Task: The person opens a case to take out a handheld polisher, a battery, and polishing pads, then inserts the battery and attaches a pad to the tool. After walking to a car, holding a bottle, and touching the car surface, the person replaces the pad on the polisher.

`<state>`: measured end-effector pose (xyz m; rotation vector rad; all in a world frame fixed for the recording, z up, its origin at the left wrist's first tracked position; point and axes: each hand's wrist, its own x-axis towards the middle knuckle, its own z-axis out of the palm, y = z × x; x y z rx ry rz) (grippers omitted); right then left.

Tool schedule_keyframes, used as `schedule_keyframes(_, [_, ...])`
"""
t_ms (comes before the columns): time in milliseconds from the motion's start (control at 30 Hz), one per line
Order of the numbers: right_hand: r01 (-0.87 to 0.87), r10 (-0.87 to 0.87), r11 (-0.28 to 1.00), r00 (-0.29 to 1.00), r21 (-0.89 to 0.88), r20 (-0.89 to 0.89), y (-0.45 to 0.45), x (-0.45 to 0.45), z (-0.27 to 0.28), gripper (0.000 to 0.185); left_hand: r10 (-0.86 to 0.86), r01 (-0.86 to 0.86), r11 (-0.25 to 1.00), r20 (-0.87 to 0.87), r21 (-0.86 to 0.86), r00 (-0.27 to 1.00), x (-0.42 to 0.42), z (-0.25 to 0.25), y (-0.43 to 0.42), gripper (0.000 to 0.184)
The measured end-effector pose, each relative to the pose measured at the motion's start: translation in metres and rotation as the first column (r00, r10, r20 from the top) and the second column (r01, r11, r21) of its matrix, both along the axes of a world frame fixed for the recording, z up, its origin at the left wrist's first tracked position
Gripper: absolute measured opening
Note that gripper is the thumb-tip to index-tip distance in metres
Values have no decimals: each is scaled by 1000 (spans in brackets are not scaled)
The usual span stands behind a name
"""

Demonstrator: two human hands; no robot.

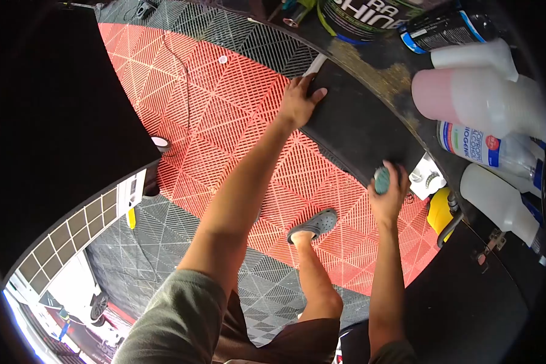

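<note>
A flat black mat-like panel with a dark fabric-looking surface lies beside the shelf edge, above the red floor. At its upper left end, my left hand grips the edge, with the thumb over the top face. My right hand is at the panel's lower right end, fingers wrapped round a small green rounded block with a paler top. Whether that block is a brush or a sponge I cannot tell. Its underside is hidden.
A dark worn shelf along the right holds a black tub, stacked plastic cups, an isopropyl alcohol bottle and a white bottle. A yellow object sits below. My foot in a grey clog stands on red floor tiles.
</note>
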<state>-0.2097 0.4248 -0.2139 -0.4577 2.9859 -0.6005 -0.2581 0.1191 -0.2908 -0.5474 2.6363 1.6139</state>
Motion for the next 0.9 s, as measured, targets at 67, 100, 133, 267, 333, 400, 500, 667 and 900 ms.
schedule_keyframes(67, [99,-100,994,995,-54,-14,21,21,2,59,137,-137,991,21,-10,990,19,11,7,60])
schedule_keyframes(100, [145,-146,984,989,-108,4,38,30,-1,61,178,-177,984,-17,37,984,26,10,8,57])
schedule_keyframes(133, [192,-190,968,981,-160,23,53,42,-6,63,179,-178,983,-16,39,984,30,8,7,57])
schedule_keyframes(267, [654,-454,571,756,-496,472,79,96,-20,68,186,-185,980,-15,75,982,45,9,8,53])
schedule_keyframes(333, [889,-386,83,446,-451,808,74,113,-20,60,209,-209,976,12,65,978,59,8,13,51])
schedule_keyframes(400, [909,-269,-114,361,-402,893,53,107,-16,44,238,-239,969,25,60,971,80,12,24,50])
schedule_keyframes(500, [872,-27,-286,406,-397,913,45,94,-35,37,326,-338,937,127,91,937,121,23,50,53])
schedule_keyframes(667, [860,-64,-237,450,-451,891,29,64,-37,38,301,-420,803,319,424,899,166,33,66,64])
schedule_keyframes(900, [904,-59,-131,403,-407,913,52,56,-29,30,247,-270,937,127,220,961,115,20,4,82])
